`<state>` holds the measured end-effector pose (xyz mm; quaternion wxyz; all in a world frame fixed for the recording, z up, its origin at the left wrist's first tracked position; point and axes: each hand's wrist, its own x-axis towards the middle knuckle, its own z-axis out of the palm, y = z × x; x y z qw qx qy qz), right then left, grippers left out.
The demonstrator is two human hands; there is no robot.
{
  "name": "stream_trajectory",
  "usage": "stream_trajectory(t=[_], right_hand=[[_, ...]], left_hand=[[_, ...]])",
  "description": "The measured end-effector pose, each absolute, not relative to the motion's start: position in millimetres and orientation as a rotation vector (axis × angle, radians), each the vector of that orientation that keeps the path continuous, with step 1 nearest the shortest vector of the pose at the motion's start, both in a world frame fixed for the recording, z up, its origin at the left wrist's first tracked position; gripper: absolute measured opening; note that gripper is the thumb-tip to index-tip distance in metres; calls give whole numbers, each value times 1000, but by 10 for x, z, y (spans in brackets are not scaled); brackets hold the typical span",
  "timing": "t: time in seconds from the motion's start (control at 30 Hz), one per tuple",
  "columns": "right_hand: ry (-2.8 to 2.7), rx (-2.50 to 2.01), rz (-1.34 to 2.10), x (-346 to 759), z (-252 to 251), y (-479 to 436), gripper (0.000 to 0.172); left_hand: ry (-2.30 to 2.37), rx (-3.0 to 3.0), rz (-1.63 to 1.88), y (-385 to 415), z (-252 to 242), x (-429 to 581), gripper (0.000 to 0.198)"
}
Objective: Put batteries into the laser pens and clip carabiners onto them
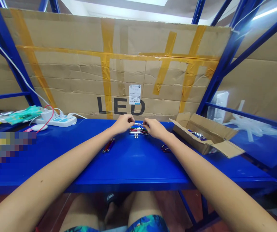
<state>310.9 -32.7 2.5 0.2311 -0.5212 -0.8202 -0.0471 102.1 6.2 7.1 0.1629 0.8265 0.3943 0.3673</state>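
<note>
My left hand (124,123) is closed in a pinch on one end of a slim silver tube (138,124). Thumb and fingers of my right hand (154,127) pinch the tube's other end, near a thin clip-like part too small to make out. Just below them lies a pile of slim metallic tubes (135,130) in several colours. Some small silver pieces (136,136) stand in front of the pile. Red and dark tubes (109,145) lie beside my left forearm. A dark red clip-like piece (165,148) is partly hidden by my right forearm.
An open cardboard box (203,135) with more tubes stands at right on the blue table (133,164). At left are a white power strip (62,120) with plugs and a teal plastic packet (26,114). A large cardboard sheet (80,77) rises behind, between blue posts.
</note>
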Motion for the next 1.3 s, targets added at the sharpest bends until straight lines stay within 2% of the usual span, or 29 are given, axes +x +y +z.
stream_trajectory(t=[0.33, 0.57, 0.73, 1.0, 1.3], right_hand=[[-2208, -1586, -161, 3073, -124, 97, 14], [-2138, -1591, 13, 3128, -216, 198, 9], [-2134, -1590, 19, 3141, -233, 184, 8], [-2211, -1593, -3, 3108, -183, 77, 22], [-2201, -1579, 14, 3110, -191, 80, 26]], left_hand=[[1200, 2326, 938, 642, -42, 1185, 10], [1229, 2220, 905, 741, -138, 1202, 11], [1232, 2194, 867, 741, -168, 1191, 9], [1230, 2245, 780, 675, -169, 1207, 16], [1229, 2282, 780, 637, -163, 1229, 18]])
